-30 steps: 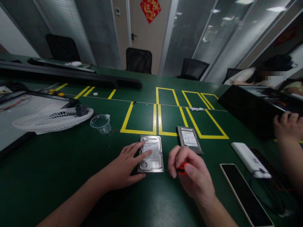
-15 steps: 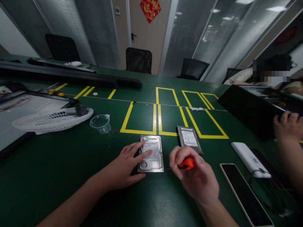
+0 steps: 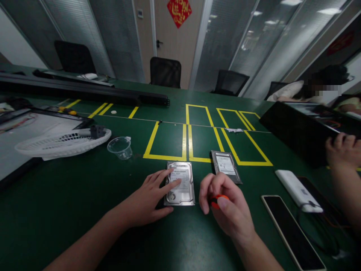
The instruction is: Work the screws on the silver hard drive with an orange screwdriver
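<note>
A silver hard drive [image 3: 184, 188] lies label-up on the green table. My left hand [image 3: 155, 190] is open, its fingers spread over the drive's left side and fingertips resting on the label. The thumb is by the drive's lower edge. To the right of this drive, my right hand [image 3: 228, 207] is closed around a screwdriver [image 3: 216, 201] with an orange and black handle. Fingers cover most of the handle, and I cannot make out the shaft or its tip. Just beyond my right hand lies a second hard drive [image 3: 225, 164], also label-up.
A clear plastic cup [image 3: 120, 148] and a white basket [image 3: 62, 145] stand to the left. At right are a phone [image 3: 291, 233], a white power bank [image 3: 299, 190] with a cable, and a black case [image 3: 296, 139] touched by another person's hand [image 3: 344, 152]. Yellow tape [image 3: 165, 156] marks the table.
My right hand has shifted slightly left and turned, and the screwdriver handle has swung with it, showing less orange. My left hand and both drives have stayed put.
</note>
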Motion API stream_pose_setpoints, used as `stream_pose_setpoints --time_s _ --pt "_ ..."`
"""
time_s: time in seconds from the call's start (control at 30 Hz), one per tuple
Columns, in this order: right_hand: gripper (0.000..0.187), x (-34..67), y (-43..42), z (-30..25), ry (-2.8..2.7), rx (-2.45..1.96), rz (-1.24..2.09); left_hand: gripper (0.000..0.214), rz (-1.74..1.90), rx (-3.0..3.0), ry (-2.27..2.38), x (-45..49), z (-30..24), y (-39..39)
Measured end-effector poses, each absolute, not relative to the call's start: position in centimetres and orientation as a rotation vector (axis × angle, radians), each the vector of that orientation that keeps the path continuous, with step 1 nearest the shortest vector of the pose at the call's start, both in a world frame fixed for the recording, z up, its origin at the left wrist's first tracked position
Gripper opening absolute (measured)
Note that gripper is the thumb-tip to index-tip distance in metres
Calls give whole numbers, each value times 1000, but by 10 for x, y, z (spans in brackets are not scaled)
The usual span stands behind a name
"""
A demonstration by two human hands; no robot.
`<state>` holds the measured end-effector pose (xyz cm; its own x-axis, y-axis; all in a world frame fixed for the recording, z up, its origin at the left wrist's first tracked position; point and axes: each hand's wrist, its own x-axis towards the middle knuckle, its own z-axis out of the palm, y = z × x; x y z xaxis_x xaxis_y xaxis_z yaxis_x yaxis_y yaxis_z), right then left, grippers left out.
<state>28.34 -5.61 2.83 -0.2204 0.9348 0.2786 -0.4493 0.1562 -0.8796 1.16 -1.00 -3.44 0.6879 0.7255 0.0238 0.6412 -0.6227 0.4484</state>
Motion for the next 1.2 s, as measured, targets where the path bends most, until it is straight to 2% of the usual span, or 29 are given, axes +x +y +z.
stream_pose_setpoints --time_s 0.17,0.37,0.67,1.0,1.2 --pt "21 282 -58 32 -1115 -549 1448 95 259 2486 1079 12 -35 -10" --pt "45 284 -57 36 -1139 -533 1401 95 254 2476 1076 12 -34 -9" --pt "23 284 -59 27 -1196 -523 1434 90 276 2495 1065 12 -33 -10" --pt "20 283 -60 29 -1209 -540 1409 93 295 2490 1066 11 -35 -10" --pt "36 284 -60 32 -1243 -559 1364 93 256 2478 1076 12 -34 -10"
